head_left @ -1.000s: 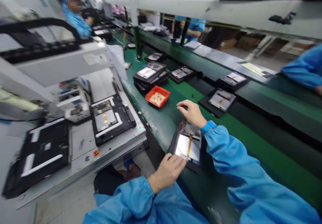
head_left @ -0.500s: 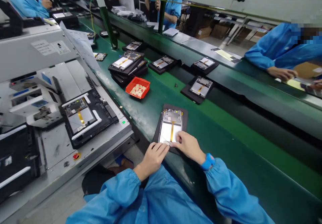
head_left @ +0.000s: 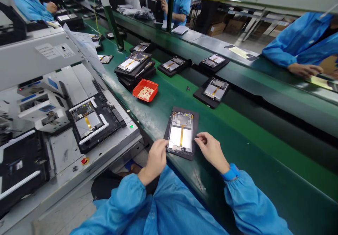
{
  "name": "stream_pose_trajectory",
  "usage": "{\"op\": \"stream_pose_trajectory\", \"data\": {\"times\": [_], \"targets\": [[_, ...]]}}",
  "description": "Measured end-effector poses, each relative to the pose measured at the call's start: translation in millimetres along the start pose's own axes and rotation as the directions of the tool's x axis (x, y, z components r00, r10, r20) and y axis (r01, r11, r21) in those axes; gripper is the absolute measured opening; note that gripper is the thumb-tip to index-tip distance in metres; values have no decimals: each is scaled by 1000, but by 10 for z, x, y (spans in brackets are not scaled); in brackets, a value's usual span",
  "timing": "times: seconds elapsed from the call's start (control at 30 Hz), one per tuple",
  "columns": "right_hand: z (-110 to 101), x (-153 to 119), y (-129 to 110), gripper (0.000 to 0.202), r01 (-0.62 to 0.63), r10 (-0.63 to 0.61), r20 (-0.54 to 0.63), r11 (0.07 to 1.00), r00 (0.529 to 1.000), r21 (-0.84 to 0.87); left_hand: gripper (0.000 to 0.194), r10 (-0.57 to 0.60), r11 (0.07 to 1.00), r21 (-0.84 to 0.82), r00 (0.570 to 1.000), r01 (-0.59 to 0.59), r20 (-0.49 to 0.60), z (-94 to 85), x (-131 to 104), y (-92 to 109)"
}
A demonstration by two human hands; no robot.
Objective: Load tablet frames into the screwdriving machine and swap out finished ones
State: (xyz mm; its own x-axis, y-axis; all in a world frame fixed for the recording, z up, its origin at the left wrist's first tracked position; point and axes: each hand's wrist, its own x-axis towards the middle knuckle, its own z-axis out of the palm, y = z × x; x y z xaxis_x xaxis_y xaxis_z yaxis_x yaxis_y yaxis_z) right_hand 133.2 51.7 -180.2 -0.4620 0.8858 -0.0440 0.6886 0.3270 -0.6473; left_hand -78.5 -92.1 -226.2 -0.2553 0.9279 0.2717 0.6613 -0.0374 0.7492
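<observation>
An opened tablet [head_left: 181, 133] with a white battery and an orange ribbon lies on a black pad [head_left: 194, 122] on the green bench. My left hand [head_left: 155, 157] is at the tablet's lower left edge, its fingers closed together; what they hold, if anything, is too small to tell. Just off the right edge, my right hand [head_left: 212, 149] is raised with thumb and index finger apart, and nothing shows between them. A thin dark wire crosses the lower part of the tablet.
A red bin [head_left: 145, 90] of small pale pieces stands beyond the tablet. Stacked tablets [head_left: 132, 64] are behind it. At left, a machine [head_left: 60, 143] carries another tablet [head_left: 87, 120]. More tablets [head_left: 215, 90] lie on the line. A person's hands [head_left: 305, 69] are at far right.
My right hand has moved off the tablet to the right and its fingers have parted. My left hand has shifted left from the bottom edge to the lower left edge. The view has shifted slightly.
</observation>
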Motion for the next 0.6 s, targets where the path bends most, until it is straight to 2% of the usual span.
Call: {"op": "stream_pose_trajectory", "data": {"times": [0.07, 0.13, 0.2, 0.3, 0.37, 0.5, 0.6], "targets": [[23, -24, 97, 27, -63, 64, -22, 997, 998, 39, 32, -272, 961, -51, 962, 273, 31, -93, 205, -41], [74, -42, 146, 31, -124, 121, 33, 988, 992, 90, 25, -405, 910, -31, 902, 414, 147, -154, 393, -91], [121, -54, 150, 34, -154, 151, 38, 984, 988, 87, 22, -436, 893, -14, 875, 449, 212, -179, 514, -107], [140, -69, 113, 39, -99, 98, -14, 993, 995, -64, 24, -429, 898, -16, 881, 441, 200, -169, 567, -39], [118, -81, 84, 41, -89, 88, -13, 989, 996, -122, 28, -461, 870, -81, 862, 486, 211, -147, 566, 26], [73, -115, 39, 38, -183, 182, 59, 983, 981, 2, 34, -542, 761, -233, 791, 605, 284, -114, 608, 72], [89, -129, 36, 37, -206, 201, 66, 975, 977, 88, 27, -556, 692, -293, 746, 660, 368, -92, 695, 78]]}}
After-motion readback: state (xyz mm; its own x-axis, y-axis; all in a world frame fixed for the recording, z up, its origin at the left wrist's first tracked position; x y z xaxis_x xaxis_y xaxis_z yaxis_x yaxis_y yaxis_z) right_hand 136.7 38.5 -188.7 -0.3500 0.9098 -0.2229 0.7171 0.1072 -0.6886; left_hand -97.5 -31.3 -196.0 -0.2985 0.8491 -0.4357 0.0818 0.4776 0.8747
